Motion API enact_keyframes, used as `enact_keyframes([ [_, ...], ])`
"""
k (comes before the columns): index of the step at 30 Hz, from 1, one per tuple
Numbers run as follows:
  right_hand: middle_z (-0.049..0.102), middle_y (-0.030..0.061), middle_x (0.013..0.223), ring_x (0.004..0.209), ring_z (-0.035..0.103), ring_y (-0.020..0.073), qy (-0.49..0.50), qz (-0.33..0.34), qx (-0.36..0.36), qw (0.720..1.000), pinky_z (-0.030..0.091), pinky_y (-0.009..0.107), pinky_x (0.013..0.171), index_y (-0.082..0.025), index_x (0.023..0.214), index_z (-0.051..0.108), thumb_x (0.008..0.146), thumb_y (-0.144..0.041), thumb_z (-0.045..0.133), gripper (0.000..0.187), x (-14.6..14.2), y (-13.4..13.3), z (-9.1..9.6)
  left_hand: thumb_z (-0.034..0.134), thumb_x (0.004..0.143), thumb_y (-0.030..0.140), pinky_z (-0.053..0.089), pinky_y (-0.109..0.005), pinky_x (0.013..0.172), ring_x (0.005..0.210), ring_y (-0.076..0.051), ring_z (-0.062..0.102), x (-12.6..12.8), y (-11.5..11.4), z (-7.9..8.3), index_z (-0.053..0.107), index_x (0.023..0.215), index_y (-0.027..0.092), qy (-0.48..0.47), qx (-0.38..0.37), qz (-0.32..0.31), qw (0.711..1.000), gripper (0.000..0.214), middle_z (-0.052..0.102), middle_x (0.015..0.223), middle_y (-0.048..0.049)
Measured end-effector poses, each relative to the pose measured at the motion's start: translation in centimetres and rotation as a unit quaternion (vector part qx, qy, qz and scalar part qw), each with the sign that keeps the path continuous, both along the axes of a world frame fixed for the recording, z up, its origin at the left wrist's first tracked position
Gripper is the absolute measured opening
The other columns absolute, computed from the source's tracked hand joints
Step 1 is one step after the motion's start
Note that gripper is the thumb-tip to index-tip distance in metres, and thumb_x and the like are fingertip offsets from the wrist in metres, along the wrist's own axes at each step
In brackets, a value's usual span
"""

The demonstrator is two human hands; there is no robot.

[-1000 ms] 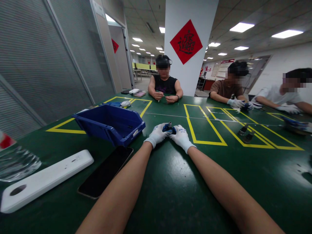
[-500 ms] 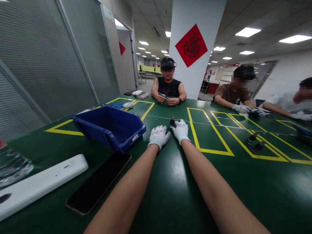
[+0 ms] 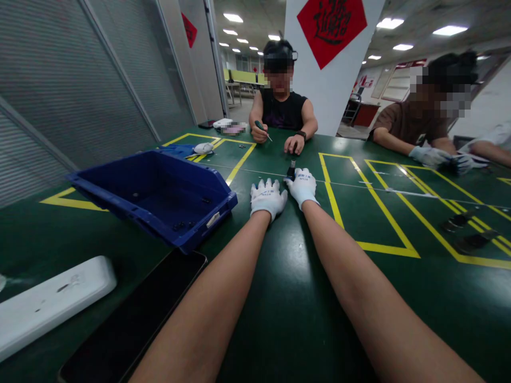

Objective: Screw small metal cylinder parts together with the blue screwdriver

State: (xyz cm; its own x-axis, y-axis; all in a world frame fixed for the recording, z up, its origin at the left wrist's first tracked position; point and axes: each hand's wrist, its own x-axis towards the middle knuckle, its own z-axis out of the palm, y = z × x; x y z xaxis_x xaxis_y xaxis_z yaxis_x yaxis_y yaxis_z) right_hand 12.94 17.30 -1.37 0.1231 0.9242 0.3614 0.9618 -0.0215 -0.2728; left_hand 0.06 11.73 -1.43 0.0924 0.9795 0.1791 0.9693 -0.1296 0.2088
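My left hand [image 3: 268,198], in a white glove with blue print, lies palm down on the green table with its fingers stretched and a little apart. It holds nothing that I can see. Just to its right, my right hand [image 3: 302,186] wears the same kind of glove. Its fingers are closed at the side of a small black piece with a silvery top [image 3: 291,169], which stands upright on the table. The glove hides the lower part of this piece, so its kind is unclear.
Left of my hands stands a blue plastic bin [image 3: 159,186] with small dark parts inside. Nearer lie a black phone [image 3: 136,319] and a white device [image 3: 56,303]. Across sits a person holding a screwdriver [image 3: 261,127]. Dark pieces [image 3: 457,221] lie right, among yellow tape outlines.
My view has tipped downward and shifted, so the bin appears larger. Both my hands keep nearly the same pose. The person opposite has parted their hands, one holding the screwdriver, the other at the table.
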Motion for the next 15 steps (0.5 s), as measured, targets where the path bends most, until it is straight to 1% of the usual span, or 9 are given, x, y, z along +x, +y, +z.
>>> enact_keyframes([
  [3, 0.051, 0.0158, 0.113, 0.106, 0.051, 0.0304, 0.024, 0.013, -0.007, 1.0, 0.041, 0.046, 0.089, -0.015, 0.113, 0.056, 0.084, -0.054, 0.05, 0.049, 0.2, 1.7, -0.5, 0.03, 0.089, 0.054, 0.015, -0.057, 0.109, 0.135, -0.036, 0.027, 0.1, 1.1, -0.3, 0.043, 0.138, 0.022, -0.014, 0.006, -0.005, 1.0, 0.06, 0.037, 0.147, -0.01],
  [5, 0.05, 0.0169, 0.114, 0.107, 0.05, 0.0307, 0.045, 0.018, 0.0, 0.999, 0.04, 0.047, 0.091, -0.013, 0.114, 0.054, 0.083, -0.056, 0.051, 0.053, 0.3, 2.5, -0.7, 0.032, 0.089, 0.052, 0.014, -0.057, 0.109, 0.135, -0.037, 0.027, 0.2, 1.5, -0.4, 0.045, 0.137, 0.021, -0.019, 0.008, -0.007, 1.0, 0.058, 0.038, 0.146, -0.0106],
  [9, 0.047, 0.0168, 0.12, 0.11, 0.05, 0.0298, 0.079, 0.04, 0.058, 0.994, 0.04, 0.047, 0.092, -0.014, 0.121, 0.047, 0.083, -0.059, 0.048, 0.059, 0.2, 3.6, -0.7, 0.033, 0.089, 0.05, 0.012, -0.058, 0.11, 0.135, -0.037, 0.026, 0.1, 2.0, -0.4, 0.044, 0.137, 0.019, -0.021, 0.002, -0.012, 1.0, 0.058, 0.038, 0.146, -0.0118],
  [11, 0.049, 0.0152, 0.12, 0.111, 0.05, 0.0283, 0.08, 0.064, 0.069, 0.992, 0.04, 0.047, 0.093, -0.015, 0.123, 0.045, 0.085, -0.054, 0.047, 0.054, 0.1, 4.0, -0.7, 0.033, 0.089, 0.051, 0.011, -0.058, 0.11, 0.136, -0.037, 0.025, 0.1, 2.1, -0.4, 0.043, 0.137, 0.02, -0.021, -0.002, -0.014, 1.0, 0.058, 0.037, 0.146, -0.0113],
  [15, 0.056, 0.0124, 0.11, 0.106, 0.052, 0.0253, 0.084, 0.1, 0.051, 0.99, 0.04, 0.045, 0.093, -0.013, 0.117, 0.047, 0.088, -0.043, 0.044, 0.042, 0.5, 4.8, -1.1, 0.033, 0.089, 0.052, 0.009, -0.058, 0.11, 0.135, -0.037, 0.024, 0.2, 2.1, -0.5, 0.043, 0.137, 0.02, -0.021, -0.01, -0.031, 0.999, 0.058, 0.037, 0.146, -0.0102],
])
